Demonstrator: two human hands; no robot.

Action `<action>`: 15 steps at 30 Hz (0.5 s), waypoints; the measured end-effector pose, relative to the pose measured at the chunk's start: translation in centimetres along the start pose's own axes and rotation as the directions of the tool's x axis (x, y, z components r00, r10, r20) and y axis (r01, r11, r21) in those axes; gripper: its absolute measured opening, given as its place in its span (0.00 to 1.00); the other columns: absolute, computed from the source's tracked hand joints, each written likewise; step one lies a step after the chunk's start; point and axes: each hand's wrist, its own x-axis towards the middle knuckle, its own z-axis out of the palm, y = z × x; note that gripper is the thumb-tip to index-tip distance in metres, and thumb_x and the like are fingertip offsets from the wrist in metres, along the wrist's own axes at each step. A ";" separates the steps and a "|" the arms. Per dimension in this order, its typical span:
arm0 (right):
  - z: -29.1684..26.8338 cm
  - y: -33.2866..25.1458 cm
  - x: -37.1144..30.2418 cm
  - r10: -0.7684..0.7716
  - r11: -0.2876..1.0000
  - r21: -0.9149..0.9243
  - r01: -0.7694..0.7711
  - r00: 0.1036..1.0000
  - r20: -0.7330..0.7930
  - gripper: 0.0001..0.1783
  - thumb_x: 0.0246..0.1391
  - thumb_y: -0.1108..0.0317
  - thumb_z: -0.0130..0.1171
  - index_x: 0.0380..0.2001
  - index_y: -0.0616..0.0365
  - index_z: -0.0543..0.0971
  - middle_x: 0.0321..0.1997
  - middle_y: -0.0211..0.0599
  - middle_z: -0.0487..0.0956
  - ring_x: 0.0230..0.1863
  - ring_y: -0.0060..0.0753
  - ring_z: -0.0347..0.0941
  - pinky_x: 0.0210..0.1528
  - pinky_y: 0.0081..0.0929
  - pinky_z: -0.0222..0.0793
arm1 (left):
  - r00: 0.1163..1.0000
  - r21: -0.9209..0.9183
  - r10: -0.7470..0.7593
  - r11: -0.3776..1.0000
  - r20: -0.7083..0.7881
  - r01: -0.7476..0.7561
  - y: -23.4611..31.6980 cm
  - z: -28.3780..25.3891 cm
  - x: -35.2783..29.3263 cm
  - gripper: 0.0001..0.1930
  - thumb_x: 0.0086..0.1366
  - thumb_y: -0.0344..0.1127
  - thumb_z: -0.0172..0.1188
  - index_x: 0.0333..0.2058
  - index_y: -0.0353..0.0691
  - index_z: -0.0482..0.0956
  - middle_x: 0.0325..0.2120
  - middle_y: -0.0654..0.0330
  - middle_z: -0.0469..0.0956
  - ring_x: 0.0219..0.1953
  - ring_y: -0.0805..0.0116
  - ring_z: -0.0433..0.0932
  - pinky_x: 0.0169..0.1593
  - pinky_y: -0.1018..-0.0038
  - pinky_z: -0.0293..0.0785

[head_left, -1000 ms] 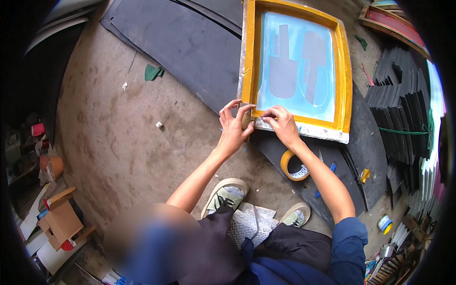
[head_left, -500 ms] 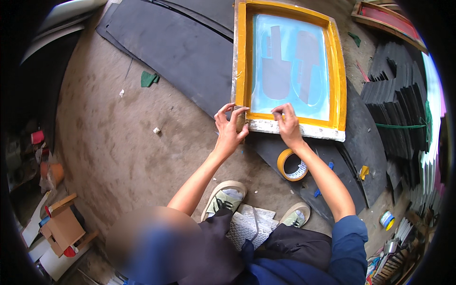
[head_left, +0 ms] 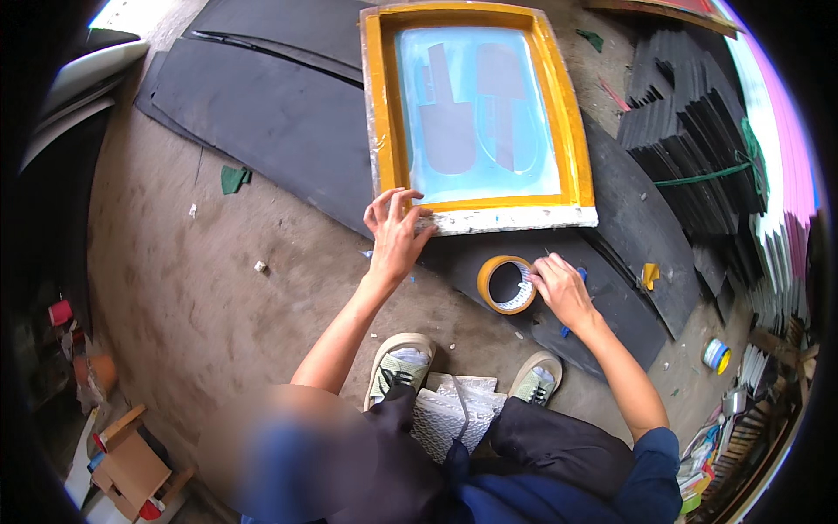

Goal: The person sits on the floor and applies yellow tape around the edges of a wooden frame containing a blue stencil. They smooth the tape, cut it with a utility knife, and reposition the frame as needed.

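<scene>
A screen-printing frame [head_left: 577, 153], edged with yellow tape, lies tilted slightly on black sheets; its light blue mesh [head_left: 454, 185] carries two grey shapes. My left hand [head_left: 397, 229] grips the frame's near left corner, fingers over the edge and thumb at the white near bar [head_left: 515, 220]. Just below that bar, a roll of yellow tape [head_left: 491, 293] rests on the black sheet. My right hand [head_left: 563, 293] is at the roll's right rim with its fingers pinched together. A thin dark tip shows above those fingers, too small to name. A blue piece [head_left: 582, 275] is partly behind this hand.
Black sheets [head_left: 262, 131] spread under and beyond the frame. Stacked black sheets [head_left: 698, 166] tied with green cord stand at the right. A yellow-and-blue tin [head_left: 717, 355] lies on the floor, a cardboard box [head_left: 131, 472] at lower left. Bubble wrap [head_left: 449, 419] lies between my feet.
My right hand has left the frame's near edge and moved down and right to the tape roll. My left hand stays on the corner. The whole view has shifted.
</scene>
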 end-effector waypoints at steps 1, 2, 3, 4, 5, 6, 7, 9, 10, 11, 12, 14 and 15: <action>0.1 0.3 -0.5 0.021 1.000 0.012 -0.021 1.000 -0.002 0.08 0.50 0.70 0.58 0.30 0.59 0.70 0.30 0.39 0.71 0.38 0.42 0.70 0.38 0.37 0.68 | 1.000 -0.013 -0.006 1.000 0.002 0.006 -0.1 0.1 0.0 0.14 0.46 0.37 0.68 0.33 0.45 0.79 0.47 0.66 0.67 0.57 0.62 0.57 0.57 0.58 0.46; 0.1 0.6 -1.1 0.101 0.995 0.020 -0.100 0.994 -0.046 0.09 0.50 0.71 0.57 0.32 0.59 0.69 0.33 0.40 0.70 0.40 0.43 0.69 0.38 0.38 0.68 | 1.000 -0.016 0.000 1.000 -0.014 0.000 -0.2 0.2 -0.1 0.14 0.45 0.38 0.69 0.33 0.46 0.79 0.46 0.66 0.67 0.56 0.62 0.57 0.57 0.58 0.47; -0.1 0.8 -1.6 0.180 0.984 0.030 -0.178 0.980 -0.090 0.09 0.50 0.72 0.57 0.33 0.59 0.68 0.36 0.41 0.68 0.41 0.44 0.68 0.39 0.39 0.68 | 1.000 -0.019 0.005 1.000 -0.030 -0.006 -0.4 0.4 -0.2 0.14 0.45 0.38 0.69 0.33 0.47 0.79 0.46 0.67 0.68 0.55 0.62 0.58 0.56 0.59 0.47; -0.2 1.0 -2.0 0.258 0.966 0.045 -0.254 0.957 -0.133 0.11 0.50 0.73 0.57 0.35 0.60 0.67 0.39 0.42 0.67 0.43 0.46 0.68 0.40 0.40 0.68 | 0.999 -0.022 0.011 1.000 -0.046 -0.012 -0.6 0.6 -0.3 0.14 0.45 0.38 0.69 0.33 0.47 0.79 0.45 0.67 0.68 0.54 0.63 0.59 0.56 0.59 0.48; 0.1 1.6 -2.7 0.367 0.930 0.076 -0.360 0.914 -0.171 0.12 0.50 0.72 0.57 0.36 0.59 0.67 0.41 0.43 0.66 0.43 0.47 0.67 0.41 0.40 0.67 | 0.997 -0.011 0.013 1.000 -0.077 -0.014 -0.8 0.8 -0.4 0.15 0.44 0.39 0.69 0.33 0.49 0.80 0.43 0.67 0.69 0.53 0.63 0.61 0.56 0.60 0.49; 0.4 2.5 -3.6 0.475 0.880 0.105 -0.463 0.855 -0.208 0.14 0.49 0.72 0.58 0.37 0.59 0.66 0.42 0.44 0.65 0.44 0.48 0.67 0.42 0.41 0.67 | 0.996 -0.016 0.014 1.000 -0.088 -0.015 -0.8 1.0 -0.4 0.14 0.44 0.39 0.70 0.33 0.49 0.80 0.43 0.67 0.69 0.53 0.63 0.61 0.56 0.60 0.49; 0.9 3.5 -4.7 0.573 0.819 0.141 -0.556 0.783 -0.242 0.15 0.49 0.71 0.58 0.38 0.59 0.66 0.44 0.45 0.64 0.44 0.49 0.67 0.43 0.41 0.66 | 0.995 -0.020 0.013 1.000 -0.099 -0.015 -0.8 1.1 -0.4 0.14 0.44 0.39 0.70 0.32 0.50 0.80 0.43 0.67 0.69 0.54 0.63 0.61 0.56 0.60 0.49; 1.9 4.6 -6.7 0.696 0.714 0.109 -0.692 0.684 -0.218 0.25 0.46 0.67 0.63 0.44 0.59 0.62 0.45 0.49 0.63 0.52 0.56 0.62 0.50 0.43 0.62 | 0.993 -0.014 0.021 1.000 -0.115 -0.023 -0.7 1.3 -0.5 0.13 0.46 0.39 0.69 0.32 0.49 0.81 0.44 0.67 0.69 0.53 0.63 0.61 0.57 0.61 0.49; 2.4 4.6 -7.2 0.739 0.673 0.159 -0.722 0.650 -0.179 0.28 0.45 0.67 0.64 0.46 0.59 0.60 0.47 0.51 0.63 0.53 0.58 0.61 0.51 0.43 0.62 | 0.991 0.007 0.026 1.000 -0.128 -0.026 -0.8 1.2 -0.5 0.12 0.46 0.39 0.68 0.32 0.49 0.81 0.43 0.67 0.69 0.53 0.63 0.61 0.56 0.61 0.50; 2.8 4.6 -7.6 0.777 0.629 0.208 -0.749 0.614 -0.139 0.31 0.43 0.68 0.65 0.47 0.59 0.59 0.48 0.53 0.63 0.53 0.59 0.61 0.52 0.43 0.61 | 0.989 0.027 0.031 0.999 -0.142 -0.027 -0.8 1.1 -0.4 0.11 0.47 0.39 0.68 0.32 0.48 0.80 0.43 0.66 0.69 0.53 0.63 0.62 0.56 0.61 0.50; 4.1 5.4 -9.4 0.765 0.643 0.207 -0.737 0.630 -0.133 0.35 0.41 0.70 0.67 0.50 0.59 0.57 0.51 0.57 0.61 0.53 0.60 0.61 0.54 0.43 0.61 | 0.989 0.049 0.042 0.998 -0.141 -0.035 -0.4 1.6 -0.9 0.10 0.49 0.40 0.67 0.31 0.47 0.80 0.42 0.66 0.69 0.52 0.63 0.62 0.56 0.62 0.51; 4.3 5.7 -9.7 0.771 0.629 0.281 -0.725 0.628 -0.108 0.33 0.41 0.72 0.66 0.49 0.61 0.59 0.49 0.55 0.64 0.53 0.56 0.63 0.54 0.41 0.61 | 0.991 0.108 0.049 0.994 -0.122 -0.036 0.0 1.5 -0.8 0.10 0.50 0.40 0.66 0.30 0.46 0.77 0.40 0.66 0.71 0.52 0.62 0.62 0.55 0.61 0.51; 4.3 5.9 -9.8 0.764 0.633 0.304 -0.712 0.639 -0.093 0.30 0.42 0.72 0.65 0.47 0.63 0.62 0.48 0.53 0.65 0.52 0.54 0.63 0.54 0.40 0.61 | 0.992 0.148 0.057 0.988 -0.113 -0.040 0.1 1.5 -0.6 0.10 0.51 0.41 0.65 0.30 0.46 0.77 0.39 0.65 0.71 0.52 0.62 0.62 0.55 0.60 0.51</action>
